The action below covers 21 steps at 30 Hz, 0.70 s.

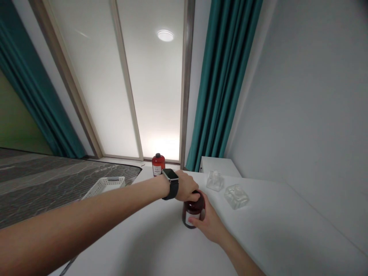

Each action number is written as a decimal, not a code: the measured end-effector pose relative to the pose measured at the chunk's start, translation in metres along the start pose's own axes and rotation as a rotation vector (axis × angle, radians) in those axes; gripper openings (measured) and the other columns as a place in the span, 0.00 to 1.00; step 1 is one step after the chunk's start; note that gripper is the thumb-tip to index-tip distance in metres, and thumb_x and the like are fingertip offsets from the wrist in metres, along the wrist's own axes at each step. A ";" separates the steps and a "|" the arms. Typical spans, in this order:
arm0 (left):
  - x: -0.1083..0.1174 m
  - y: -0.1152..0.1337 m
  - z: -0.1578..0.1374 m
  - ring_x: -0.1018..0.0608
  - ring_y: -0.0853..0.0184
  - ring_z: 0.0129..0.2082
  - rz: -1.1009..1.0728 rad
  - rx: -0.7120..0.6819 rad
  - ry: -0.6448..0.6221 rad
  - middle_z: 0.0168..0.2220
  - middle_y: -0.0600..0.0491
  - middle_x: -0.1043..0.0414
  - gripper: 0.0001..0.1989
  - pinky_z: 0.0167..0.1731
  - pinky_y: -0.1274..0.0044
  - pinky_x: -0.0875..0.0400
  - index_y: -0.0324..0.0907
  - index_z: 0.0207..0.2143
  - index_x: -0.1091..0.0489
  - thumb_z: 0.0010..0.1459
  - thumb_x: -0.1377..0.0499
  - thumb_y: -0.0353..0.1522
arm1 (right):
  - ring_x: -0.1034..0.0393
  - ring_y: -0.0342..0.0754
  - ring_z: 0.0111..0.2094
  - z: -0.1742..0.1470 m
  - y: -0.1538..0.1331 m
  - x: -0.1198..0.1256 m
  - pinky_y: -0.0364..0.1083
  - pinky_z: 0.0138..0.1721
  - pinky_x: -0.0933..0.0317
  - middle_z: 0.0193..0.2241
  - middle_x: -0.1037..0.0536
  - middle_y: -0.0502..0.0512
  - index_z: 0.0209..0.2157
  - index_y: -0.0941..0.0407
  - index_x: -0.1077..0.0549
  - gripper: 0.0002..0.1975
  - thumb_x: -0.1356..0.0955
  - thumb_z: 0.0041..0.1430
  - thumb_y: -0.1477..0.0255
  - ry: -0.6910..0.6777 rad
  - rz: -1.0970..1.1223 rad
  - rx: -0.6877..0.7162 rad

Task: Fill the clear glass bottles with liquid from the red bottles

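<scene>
A dark red bottle (pixel 195 206) with a white label stands on the white table in front of me. My right hand (pixel 207 219) wraps round its body from the right, thumb over the label. From above, my left hand (pixel 186 187), with a black watch (pixel 170 180) on its wrist, closes its fingers at the bottle's top. The cap is mostly hidden under those fingers. Behind my left wrist stands a second, brighter red bottle (pixel 158 162) with a black cap and a white label, partly covered by the wrist.
Two clear glass pieces, a nearer one (pixel 236 197) and a farther one (pixel 215 181), rest on the white table (pixel 270 234) right of the bottle. A white perforated basket (pixel 100 187) sits at the left, partly behind my forearm. A white cabinet (pixel 220 165) stands beyond the table.
</scene>
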<state>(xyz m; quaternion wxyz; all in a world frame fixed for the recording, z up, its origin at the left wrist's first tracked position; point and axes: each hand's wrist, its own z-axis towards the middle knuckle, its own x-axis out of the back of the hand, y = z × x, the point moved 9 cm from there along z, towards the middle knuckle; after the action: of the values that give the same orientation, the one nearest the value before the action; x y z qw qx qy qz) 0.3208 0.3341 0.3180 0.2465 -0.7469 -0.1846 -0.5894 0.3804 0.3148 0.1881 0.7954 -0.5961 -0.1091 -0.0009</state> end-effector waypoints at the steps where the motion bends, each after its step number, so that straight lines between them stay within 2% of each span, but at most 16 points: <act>1: 0.000 -0.002 0.000 0.22 0.55 0.26 -0.035 -0.003 0.000 0.28 0.44 0.22 0.19 0.26 0.71 0.34 0.40 0.34 0.24 0.64 0.49 0.42 | 0.40 0.57 0.62 0.000 0.001 0.000 0.61 0.64 0.51 0.61 0.35 0.60 0.61 0.49 0.46 0.43 0.27 0.44 0.80 0.001 -0.005 -0.002; 4: 0.001 -0.015 -0.002 0.27 0.62 0.23 -0.216 -0.051 0.032 0.25 0.50 0.27 0.15 0.24 0.74 0.40 0.42 0.32 0.28 0.65 0.49 0.38 | 0.42 0.57 0.63 0.000 0.003 0.001 0.61 0.65 0.55 0.61 0.36 0.60 0.61 0.50 0.46 0.44 0.27 0.44 0.79 0.003 -0.041 -0.017; 6: 0.007 -0.028 -0.006 0.31 0.65 0.22 -0.380 -0.085 0.133 0.24 0.54 0.31 0.12 0.24 0.75 0.42 0.43 0.32 0.31 0.66 0.50 0.35 | 0.43 0.57 0.64 -0.001 0.005 0.001 0.60 0.66 0.56 0.62 0.37 0.60 0.61 0.51 0.46 0.44 0.27 0.44 0.79 0.005 -0.072 -0.024; 9: 0.009 -0.045 -0.019 0.34 0.67 0.24 -0.667 -0.122 0.302 0.25 0.56 0.35 0.11 0.25 0.77 0.42 0.43 0.32 0.35 0.67 0.50 0.36 | 0.42 0.56 0.63 -0.001 0.005 0.001 0.60 0.65 0.54 0.61 0.36 0.60 0.60 0.51 0.45 0.42 0.27 0.44 0.78 -0.001 -0.083 -0.019; 11: -0.001 -0.048 -0.028 0.36 0.69 0.23 -0.935 -0.124 0.383 0.24 0.58 0.38 0.11 0.24 0.78 0.43 0.42 0.34 0.35 0.66 0.48 0.39 | 0.41 0.56 0.62 -0.001 0.003 0.000 0.59 0.65 0.53 0.61 0.36 0.60 0.60 0.51 0.45 0.42 0.27 0.44 0.78 -0.007 -0.072 -0.008; 13: -0.018 -0.045 -0.034 0.39 0.72 0.20 -1.304 -0.143 0.448 0.22 0.61 0.42 0.13 0.22 0.80 0.44 0.42 0.34 0.36 0.65 0.45 0.43 | 0.42 0.57 0.63 -0.001 0.001 0.000 0.59 0.65 0.54 0.61 0.36 0.61 0.60 0.52 0.45 0.42 0.27 0.44 0.78 -0.008 -0.071 -0.006; 16: -0.045 -0.036 -0.040 0.38 0.74 0.19 -1.704 -0.172 0.583 0.22 0.61 0.40 0.16 0.22 0.80 0.43 0.42 0.33 0.38 0.61 0.40 0.44 | 0.44 0.57 0.64 -0.002 -0.001 0.001 0.60 0.66 0.56 0.62 0.37 0.61 0.60 0.52 0.46 0.42 0.27 0.44 0.78 0.004 -0.093 -0.014; 18: -0.060 -0.033 -0.041 0.39 0.75 0.18 -1.791 -0.114 0.655 0.20 0.62 0.41 0.19 0.22 0.80 0.45 0.41 0.31 0.39 0.59 0.38 0.46 | 0.44 0.57 0.64 -0.002 -0.002 0.001 0.60 0.66 0.56 0.62 0.37 0.61 0.60 0.52 0.45 0.42 0.27 0.45 0.77 0.007 -0.099 -0.009; 21: -0.072 -0.039 -0.047 0.39 0.74 0.19 -1.668 0.074 0.789 0.20 0.62 0.41 0.20 0.23 0.79 0.44 0.40 0.30 0.37 0.58 0.39 0.47 | 0.44 0.58 0.64 -0.002 -0.004 0.001 0.61 0.66 0.57 0.62 0.37 0.62 0.60 0.52 0.45 0.41 0.27 0.45 0.77 0.010 -0.093 -0.003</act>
<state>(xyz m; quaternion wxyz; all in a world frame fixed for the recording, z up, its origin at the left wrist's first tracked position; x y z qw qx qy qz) 0.2442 0.3393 0.2622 -0.1893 -0.1088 -0.5842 -0.7817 0.3810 0.3121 0.1916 0.7943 -0.5914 -0.1328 -0.0408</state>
